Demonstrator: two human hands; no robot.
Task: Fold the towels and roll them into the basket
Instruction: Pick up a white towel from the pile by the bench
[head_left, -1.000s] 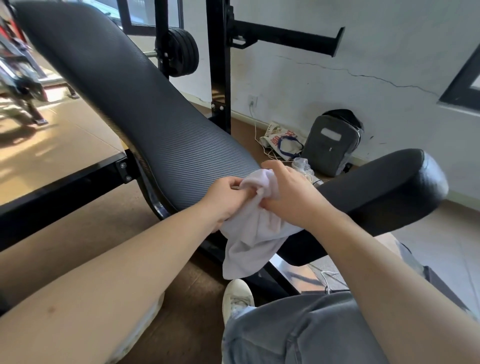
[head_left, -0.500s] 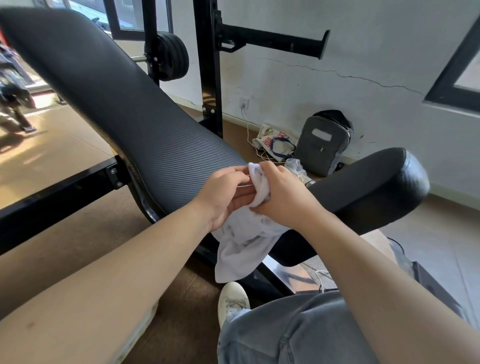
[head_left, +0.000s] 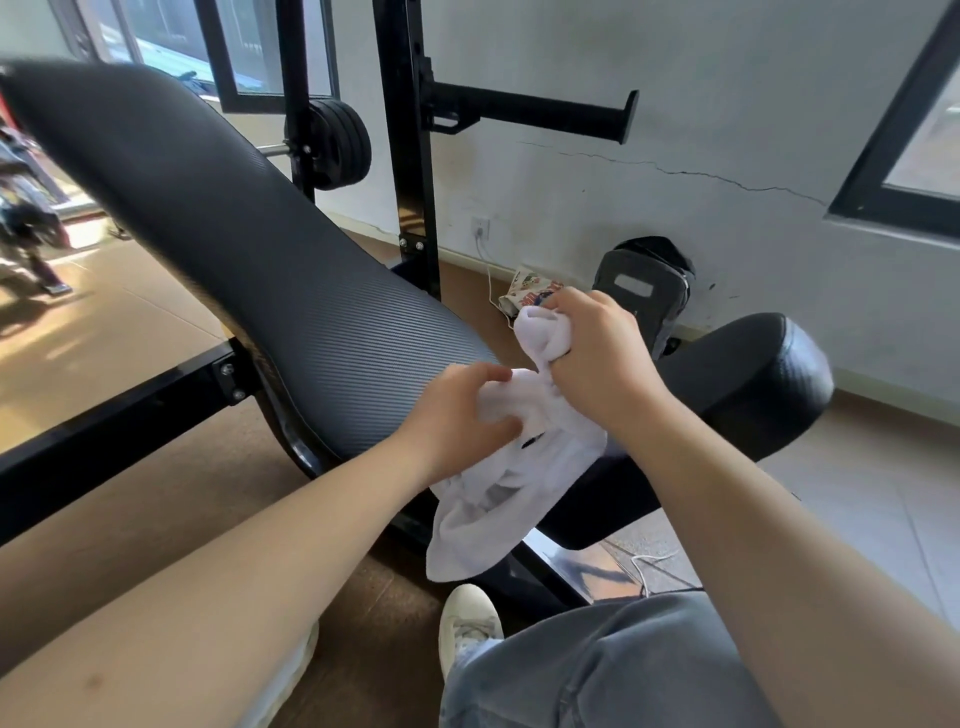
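I had my right hand (head_left: 597, 358) fisted round the towel's (head_left: 498, 499) top end and my left hand (head_left: 457, 421) pinching its middle over the bench (head_left: 291, 291), the rest hanging crumpled, so I judged folding barely begun, rolling undone, no basket in sight

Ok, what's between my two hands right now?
A twisted stretch of the white towel runs from the left hand to the right hand, head view.

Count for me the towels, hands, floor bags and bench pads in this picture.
Towel: 1
Hands: 2, left hand and right hand
Bags: 2, grey bag and printed bag
Bench pads: 2, back pad and seat pad
Total: 7
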